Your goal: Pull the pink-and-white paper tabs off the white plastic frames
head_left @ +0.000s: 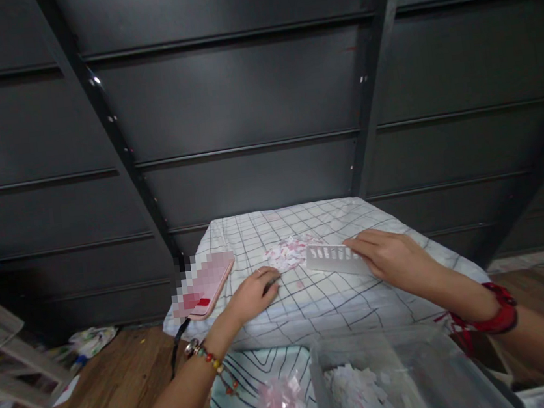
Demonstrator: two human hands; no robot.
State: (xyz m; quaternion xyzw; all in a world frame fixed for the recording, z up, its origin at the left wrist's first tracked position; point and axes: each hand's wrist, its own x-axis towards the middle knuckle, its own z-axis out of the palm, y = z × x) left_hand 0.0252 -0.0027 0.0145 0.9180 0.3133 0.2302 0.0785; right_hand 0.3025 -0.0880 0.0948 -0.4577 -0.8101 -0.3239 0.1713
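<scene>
My right hand (392, 254) grips a flat, whitish-grey slotted plate (328, 260) by its right end, thumb below and fingers on top. The plate is tilted, with a row of slots along its upper part. Beside its left end lies a loose pile of small white and pink paper-like pieces (285, 253). My left hand (256, 292) rests on the checked cloth (250, 232) just in front of the pile, fingers curled. A small dark patch shows between its thumb and fingers; I cannot tell whether it is an object or shadow.
A pink phone (215, 272) lies on the cloth's left side. Closer to me are a clear plastic bin (419, 370) with white pieces inside and a patterned cloth (241, 368) under a clear bag of pink pieces (279, 403). A dark panelled wall (240, 96) stands behind.
</scene>
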